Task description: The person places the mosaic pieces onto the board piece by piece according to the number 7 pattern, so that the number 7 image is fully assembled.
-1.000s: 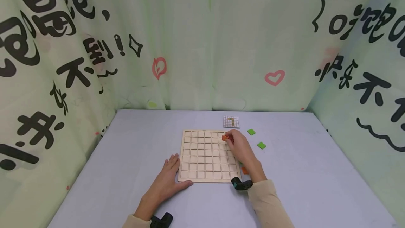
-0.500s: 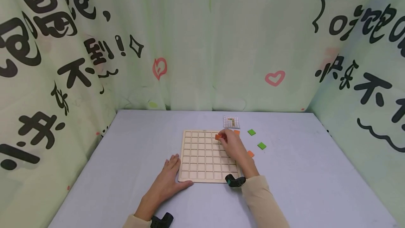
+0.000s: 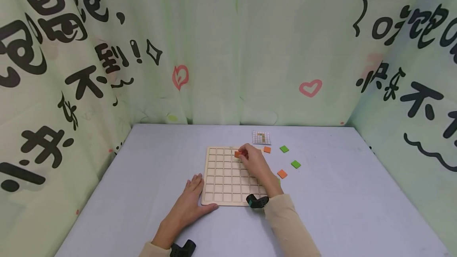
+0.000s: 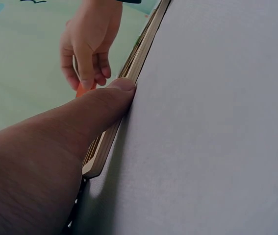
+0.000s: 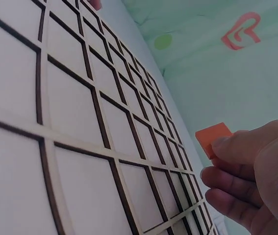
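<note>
A square wooden grid board [image 3: 218, 188] with raised ridges between its cells lies on the table. My right hand [image 3: 254, 162] is over the board's far part and pinches an orange square tile [image 5: 213, 137] between thumb and fingers. In the head view that orange tile overlaps the upper rows of cells. My left hand [image 3: 191, 200] rests at the board's near left corner, its fingers along the left edge. In the left wrist view, the left thumb [image 4: 121, 85] lies against the board's wooden edge [image 4: 141, 58].
Right of the board lie two loose orange tiles, one orange tile [image 3: 267, 150] by its far corner and another orange tile [image 3: 282, 174] nearer, plus green tiles [image 3: 295, 164]. A small printed grid card [image 3: 261, 137] lies behind the board. Curtains [image 3: 214, 50] enclose the table [image 3: 160, 154].
My right hand has moved left across the far rows of the board with the orange tile, uncovering the loose orange tiles on the right. My left hand stays where it was.
</note>
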A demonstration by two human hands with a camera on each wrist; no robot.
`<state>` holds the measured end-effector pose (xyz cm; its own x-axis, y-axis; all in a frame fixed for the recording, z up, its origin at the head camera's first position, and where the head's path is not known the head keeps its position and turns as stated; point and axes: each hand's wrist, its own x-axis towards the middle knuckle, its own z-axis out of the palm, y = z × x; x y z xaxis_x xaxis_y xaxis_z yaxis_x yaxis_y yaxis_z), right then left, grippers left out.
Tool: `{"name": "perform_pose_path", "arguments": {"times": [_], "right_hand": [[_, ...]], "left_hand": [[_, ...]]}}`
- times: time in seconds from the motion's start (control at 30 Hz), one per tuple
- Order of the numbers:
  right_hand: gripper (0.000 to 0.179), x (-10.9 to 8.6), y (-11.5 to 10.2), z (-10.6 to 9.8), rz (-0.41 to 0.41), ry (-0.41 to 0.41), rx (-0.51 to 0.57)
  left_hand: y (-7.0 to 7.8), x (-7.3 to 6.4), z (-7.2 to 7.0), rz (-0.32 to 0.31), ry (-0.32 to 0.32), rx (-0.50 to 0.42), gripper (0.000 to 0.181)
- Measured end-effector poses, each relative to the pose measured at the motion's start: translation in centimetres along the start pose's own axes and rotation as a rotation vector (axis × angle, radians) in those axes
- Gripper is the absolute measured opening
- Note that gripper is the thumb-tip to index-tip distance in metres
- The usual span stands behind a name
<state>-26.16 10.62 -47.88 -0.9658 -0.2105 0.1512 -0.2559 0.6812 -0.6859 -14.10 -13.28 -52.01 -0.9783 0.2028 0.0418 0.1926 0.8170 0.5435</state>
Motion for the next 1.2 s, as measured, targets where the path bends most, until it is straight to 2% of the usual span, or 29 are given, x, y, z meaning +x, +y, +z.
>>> {"name": "perform_pose_path", "arguments": {"times": [0.4, 1.2], "right_hand": [[0.014, 0.7, -0.2, 1.5, 0.004, -0.032, 0.016], [0.016, 1.3, -0.1, 3.5, -0.007, -0.006, -0.023]], "left_hand": [[0.2, 0.0, -0.1, -0.007, -0.008, 0.003, 0.103], [0.2, -0.1, -0.2, -0.003, -0.001, 0.015, 0.102]]}}
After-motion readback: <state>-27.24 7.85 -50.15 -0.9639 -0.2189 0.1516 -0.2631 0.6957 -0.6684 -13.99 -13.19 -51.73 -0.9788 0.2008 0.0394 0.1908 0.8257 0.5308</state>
